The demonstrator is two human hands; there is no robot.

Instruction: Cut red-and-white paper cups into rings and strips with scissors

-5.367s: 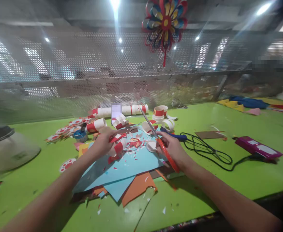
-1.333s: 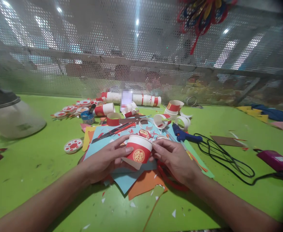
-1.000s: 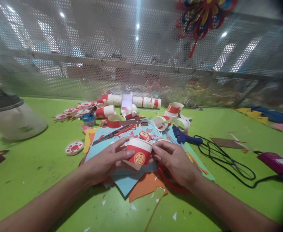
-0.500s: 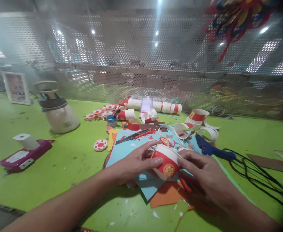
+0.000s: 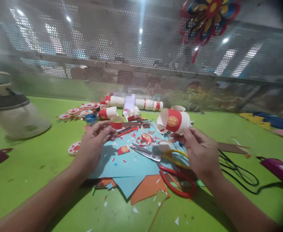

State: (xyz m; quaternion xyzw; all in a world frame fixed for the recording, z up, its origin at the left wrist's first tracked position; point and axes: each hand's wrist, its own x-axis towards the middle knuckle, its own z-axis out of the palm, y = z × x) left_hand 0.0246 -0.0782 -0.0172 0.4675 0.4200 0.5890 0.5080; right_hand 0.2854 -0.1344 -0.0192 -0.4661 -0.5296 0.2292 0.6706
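Note:
My right hand (image 5: 200, 151) grips a white paper cup (image 5: 184, 121) by its edge. The cup lies on its side in the air, its red band and gold emblem facing me. My left hand (image 5: 95, 141) is loosely curled with fingers apart and nothing visible in it. Its fingertips overlap the end of a red-and-black utility knife (image 5: 128, 130); contact is unclear. Below the right hand, scissors (image 5: 153, 157) with red and yellow handles rest partly open on light blue paper (image 5: 131, 169). A red scrap with a gold emblem (image 5: 123, 150) lies left of the blades.
Paper scraps (image 5: 146, 190) litter the green table (image 5: 59, 206). A blue paint jar (image 5: 91, 120), red-and-white discs (image 5: 75, 111) and a row of joined cups (image 5: 141, 103) stand behind. A large jug (image 5: 17, 119) is at left; a black cable (image 5: 240, 180) and purple power strip (image 5: 280, 169) at right.
My left hand has let go of the cup and moved left. My right hand has raised the cup and turned it sideways. The view has swung right, and the scissors now show.

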